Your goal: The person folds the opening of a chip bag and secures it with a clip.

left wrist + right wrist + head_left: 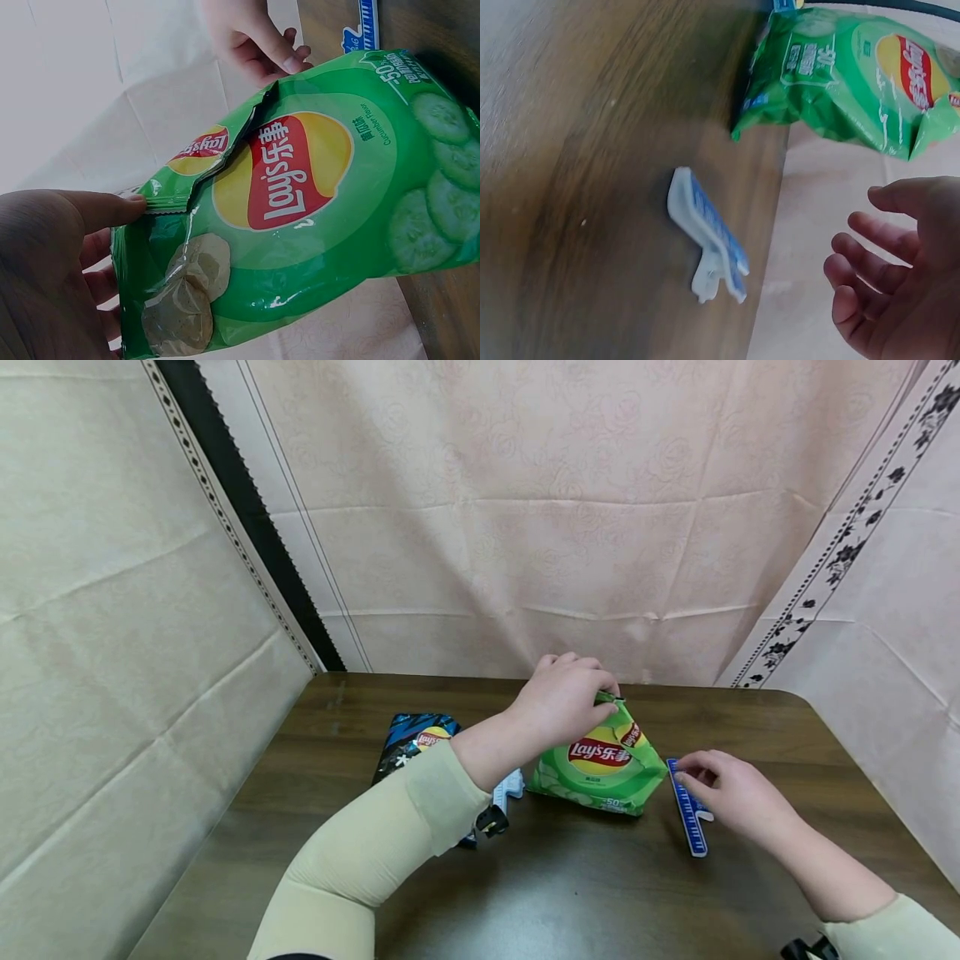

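Two glossy bags, green one in pinch of left hand; relaxed right hand by one slim dark-blue strip

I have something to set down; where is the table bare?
The table in front of the green bag, right of the left sleeve; also its back-right corner, beyond the right hand. Crowded: the middle, from the dark bag, past the left hand and green bag, to the blue strip.

Dark bag: partly hidden by the left sleeve, left of the left hand.
Pale-blue piece: partly covered by that sleeve, below the left hand.
Green bag: covered at the top by the left hand.
Blue strip: unreadably small-marked, left of the right hand.
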{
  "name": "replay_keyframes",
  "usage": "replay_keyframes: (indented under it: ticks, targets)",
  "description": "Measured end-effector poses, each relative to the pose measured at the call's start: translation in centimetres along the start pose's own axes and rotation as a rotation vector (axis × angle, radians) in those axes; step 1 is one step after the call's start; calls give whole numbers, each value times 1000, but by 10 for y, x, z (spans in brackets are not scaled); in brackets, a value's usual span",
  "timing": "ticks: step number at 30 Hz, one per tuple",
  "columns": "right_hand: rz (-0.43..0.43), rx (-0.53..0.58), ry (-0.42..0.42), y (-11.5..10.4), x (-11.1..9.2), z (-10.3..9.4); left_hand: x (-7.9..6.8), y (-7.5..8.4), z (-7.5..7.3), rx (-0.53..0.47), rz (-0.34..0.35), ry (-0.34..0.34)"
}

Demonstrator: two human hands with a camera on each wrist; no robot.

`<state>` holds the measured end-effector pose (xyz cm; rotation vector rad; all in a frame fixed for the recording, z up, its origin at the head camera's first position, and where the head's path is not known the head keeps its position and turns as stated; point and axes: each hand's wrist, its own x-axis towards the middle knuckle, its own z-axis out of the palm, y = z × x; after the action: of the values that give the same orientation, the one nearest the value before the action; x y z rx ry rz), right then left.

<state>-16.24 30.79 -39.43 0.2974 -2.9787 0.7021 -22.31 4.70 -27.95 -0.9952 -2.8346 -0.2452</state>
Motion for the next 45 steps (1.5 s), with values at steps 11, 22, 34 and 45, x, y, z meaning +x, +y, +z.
replay_keyframes:
  ticks: [11,22,34,45]
  targets:
    - [115,-12,-94,31,5,3,0,1,-1,11,-1,-12]
    - [233,-46,-227,53,7,7,-1,3,-2,13,2,-17]
    - [294,-35,-281,58,3,15,-2,2,-2,8,0,-12]
    - [294,15,-266,56,2,15,-1,2,-1,6,-9,-21]
